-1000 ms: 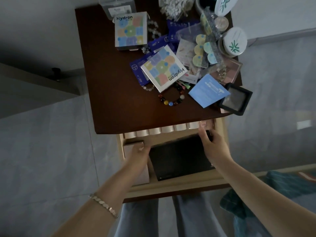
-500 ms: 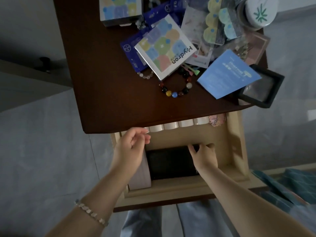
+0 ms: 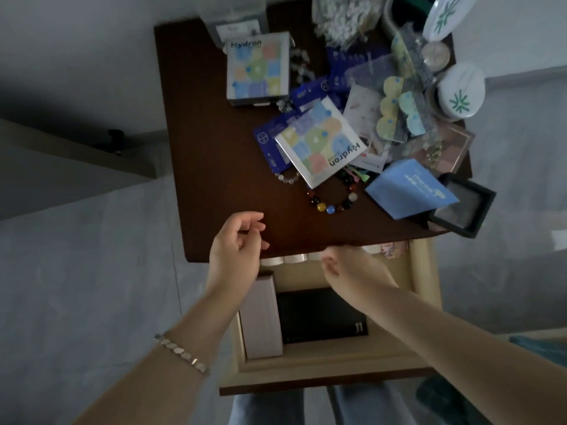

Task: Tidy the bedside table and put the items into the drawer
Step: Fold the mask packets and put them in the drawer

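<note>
This looks like a bedroom at home. A dark wooden bedside table point(image 3: 214, 164) stands on pale floor tiles point(image 3: 76, 302), its drawer point(image 3: 322, 368) open, with a bracelet point(image 3: 330, 209) and jars point(image 3: 460, 90) on top.

At the bedside table's point(image 3: 214, 148) front edge, left hand point(image 3: 237, 250) and right hand point(image 3: 352, 271), above open drawer point(image 3: 322, 368).

The room is dim and seen from above. A dark brown wooden bedside table point(image 3: 214, 154) stands against a plain pale wall point(image 3: 76, 41). A grey tiled floor point(image 3: 76, 286) spreads out on both sides, and a thin grout line point(image 3: 177, 271) runs by the table's left edge. At the left, a pale beige panel point(image 3: 46, 170) carries a small dark knob point(image 3: 115, 138). A light skirting strip point(image 3: 527, 74) crosses the upper right. Teal checked fabric point(image 3: 441, 403) shows at the lower right.
</note>
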`<state>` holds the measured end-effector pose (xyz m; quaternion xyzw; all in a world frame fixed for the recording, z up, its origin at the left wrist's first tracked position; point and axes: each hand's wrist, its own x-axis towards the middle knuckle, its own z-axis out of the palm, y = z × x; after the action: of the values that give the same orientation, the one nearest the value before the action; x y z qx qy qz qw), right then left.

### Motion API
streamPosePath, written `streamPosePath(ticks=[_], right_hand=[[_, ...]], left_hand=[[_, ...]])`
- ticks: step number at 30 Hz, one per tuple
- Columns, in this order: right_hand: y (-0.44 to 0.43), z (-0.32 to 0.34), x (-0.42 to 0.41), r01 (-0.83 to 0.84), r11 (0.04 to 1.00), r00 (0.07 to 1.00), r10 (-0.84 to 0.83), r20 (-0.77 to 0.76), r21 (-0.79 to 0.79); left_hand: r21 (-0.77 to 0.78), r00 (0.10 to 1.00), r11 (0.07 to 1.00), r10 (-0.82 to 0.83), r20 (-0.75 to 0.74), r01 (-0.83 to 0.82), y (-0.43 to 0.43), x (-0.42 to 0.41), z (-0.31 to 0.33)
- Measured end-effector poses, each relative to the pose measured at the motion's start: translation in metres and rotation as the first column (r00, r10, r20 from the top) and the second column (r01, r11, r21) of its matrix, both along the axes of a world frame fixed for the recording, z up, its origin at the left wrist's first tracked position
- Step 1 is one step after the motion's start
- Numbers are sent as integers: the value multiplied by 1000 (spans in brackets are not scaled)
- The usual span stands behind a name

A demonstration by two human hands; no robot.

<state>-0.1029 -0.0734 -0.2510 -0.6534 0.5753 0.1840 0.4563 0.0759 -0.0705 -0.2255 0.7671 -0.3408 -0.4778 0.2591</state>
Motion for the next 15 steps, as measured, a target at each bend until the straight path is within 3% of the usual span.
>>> streamPosePath(ticks=[1, 3, 5, 8, 11, 13, 15], right_hand=[[-13, 22, 8, 77, 985, 992, -61, 107, -154], [-41, 57, 21, 245, 855, 954, -129, 271, -457], [-70, 75, 31, 231, 785, 969, -137, 204, -574], [-113, 73, 49, 146, 901, 977, -195, -80, -409], [-128, 49, 62, 19, 952, 945, -116, -305, -304], [-125, 41, 67, -59, 948, 929, -62, -365, -312], [-118, 43, 64, -5, 930, 953, -108, -285, -369]], left_hand=[[-11, 1000, 1000, 28, 2, -28, -10, 4, 7], [-25, 998, 997, 68, 16, -68, -27, 12, 17], [-42, 997, 997, 63, 48, -61, -41, 18, 27], [-77, 996, 996, 54, 70, -49, -58, 26, 39], [-94, 995, 994, 61, 75, -54, -66, 30, 44], [-88, 995, 993, 84, 57, -79, -68, 31, 45], [-52, 988, 987, 152, -41, -154, -68, 28, 47]])
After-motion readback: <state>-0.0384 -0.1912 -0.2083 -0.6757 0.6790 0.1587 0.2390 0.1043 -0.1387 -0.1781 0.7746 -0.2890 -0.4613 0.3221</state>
